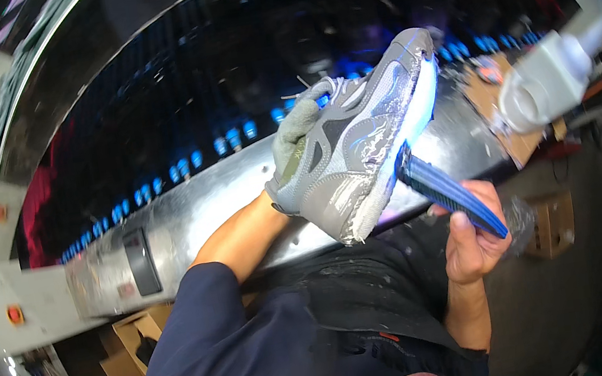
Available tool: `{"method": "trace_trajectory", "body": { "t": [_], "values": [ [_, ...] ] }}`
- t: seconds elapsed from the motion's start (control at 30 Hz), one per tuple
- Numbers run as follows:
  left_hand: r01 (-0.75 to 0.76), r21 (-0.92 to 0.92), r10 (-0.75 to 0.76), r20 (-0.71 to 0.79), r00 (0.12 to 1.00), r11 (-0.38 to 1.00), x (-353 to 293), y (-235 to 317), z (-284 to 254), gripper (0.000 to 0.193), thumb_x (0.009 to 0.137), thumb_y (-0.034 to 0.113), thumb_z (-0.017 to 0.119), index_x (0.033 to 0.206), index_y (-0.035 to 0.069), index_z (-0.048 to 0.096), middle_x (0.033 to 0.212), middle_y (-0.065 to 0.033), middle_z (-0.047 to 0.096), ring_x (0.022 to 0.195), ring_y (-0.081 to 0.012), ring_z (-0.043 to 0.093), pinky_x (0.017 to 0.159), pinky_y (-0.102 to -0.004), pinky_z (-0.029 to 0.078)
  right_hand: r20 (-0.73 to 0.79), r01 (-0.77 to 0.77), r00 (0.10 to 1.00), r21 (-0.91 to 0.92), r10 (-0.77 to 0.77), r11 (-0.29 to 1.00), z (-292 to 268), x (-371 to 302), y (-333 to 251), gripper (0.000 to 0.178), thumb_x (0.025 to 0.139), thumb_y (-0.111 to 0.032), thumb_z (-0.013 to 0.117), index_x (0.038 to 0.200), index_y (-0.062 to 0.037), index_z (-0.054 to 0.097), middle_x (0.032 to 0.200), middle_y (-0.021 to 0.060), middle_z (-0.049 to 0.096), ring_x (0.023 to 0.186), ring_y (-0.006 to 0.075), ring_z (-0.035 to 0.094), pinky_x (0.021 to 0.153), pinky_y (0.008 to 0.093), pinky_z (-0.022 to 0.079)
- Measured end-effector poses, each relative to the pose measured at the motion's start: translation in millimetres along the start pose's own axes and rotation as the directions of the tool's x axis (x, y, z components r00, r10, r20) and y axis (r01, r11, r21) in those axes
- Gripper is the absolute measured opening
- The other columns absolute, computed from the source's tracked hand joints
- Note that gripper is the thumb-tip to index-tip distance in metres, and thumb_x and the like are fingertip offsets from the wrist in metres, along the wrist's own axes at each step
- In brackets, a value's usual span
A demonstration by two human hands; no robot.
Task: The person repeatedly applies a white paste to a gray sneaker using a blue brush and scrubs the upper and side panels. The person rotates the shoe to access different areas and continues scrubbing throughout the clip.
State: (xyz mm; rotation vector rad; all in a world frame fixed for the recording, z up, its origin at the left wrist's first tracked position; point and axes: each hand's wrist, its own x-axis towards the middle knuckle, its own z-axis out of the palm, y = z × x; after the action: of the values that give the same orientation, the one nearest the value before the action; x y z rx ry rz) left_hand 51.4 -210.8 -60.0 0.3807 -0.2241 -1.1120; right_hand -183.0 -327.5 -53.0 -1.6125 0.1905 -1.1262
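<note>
A grey sneaker upper (365,120) is held up at a slant over the metal bench, toe toward the upper right and heel low. My left hand (297,128), in a grey glove, is closed on it at the collar side; part of the hand is hidden behind the shoe. The lower edge of the upper looks wet and glossy, and bluish light falls on its underside. In my bare right hand (478,239) is a brush with a blue handle (451,193), pinched between thumb and fingers. Its dark tip touches the shoe's bottom edge near the heel.
Behind the bench (232,198) runs a dark machine opening with a row of blue lights (233,137). A white plastic bottle (546,81) stands on a cardboard piece (487,102) at right. Cardboard boxes (553,224) sit below, and a red button (15,314) is far left.
</note>
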Motion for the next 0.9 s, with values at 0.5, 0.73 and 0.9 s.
{"method": "trace_trajectory", "body": {
  "t": [0.5,0.73,0.9],
  "values": [
    [-0.095,0.629,0.467,-0.459,0.756,0.771,-69.4,269.1,-158.4,0.044,0.107,0.036,0.057,0.138,0.004,0.056,0.132,-0.0165,0.068,0.107,-0.0295,0.074,0.090,-0.0402,0.064,0.001,-0.367,0.919,0.366,0.394,0.855,0.1,43.5,47.4,0.026,0.106,-0.014,0.059,0.116,0.0070,0.068,0.101,0.0172,0.074,0.081,0.0206,0.070,0.072,0.0317,0.058],
    [0.254,0.760,0.493,-0.599,0.630,0.598,-4.8,339.2,-218.4,0.046,0.103,0.032,0.059,0.139,0.003,0.056,0.131,-0.0158,0.068,0.107,-0.0281,0.074,0.092,-0.0391,0.063,-0.075,-0.371,0.910,0.296,0.408,0.880,13.9,37.9,56.0,0.024,0.105,-0.013,0.061,0.117,0.0068,0.067,0.100,0.0160,0.074,0.080,0.0198,0.070,0.069,0.0313,0.059],
    [0.366,0.797,0.538,-0.597,0.596,0.479,2.7,346.0,-228.6,0.048,0.101,0.028,0.061,0.140,0.002,0.056,0.130,-0.0153,0.069,0.108,-0.0271,0.073,0.093,-0.0384,0.062,-0.127,-0.387,0.892,0.280,0.434,0.879,1.2,37.1,62.0,0.024,0.105,-0.014,0.061,0.115,0.0062,0.068,0.100,0.0155,0.074,0.079,0.0192,0.070,0.069,0.0313,0.059]
  ]
}}
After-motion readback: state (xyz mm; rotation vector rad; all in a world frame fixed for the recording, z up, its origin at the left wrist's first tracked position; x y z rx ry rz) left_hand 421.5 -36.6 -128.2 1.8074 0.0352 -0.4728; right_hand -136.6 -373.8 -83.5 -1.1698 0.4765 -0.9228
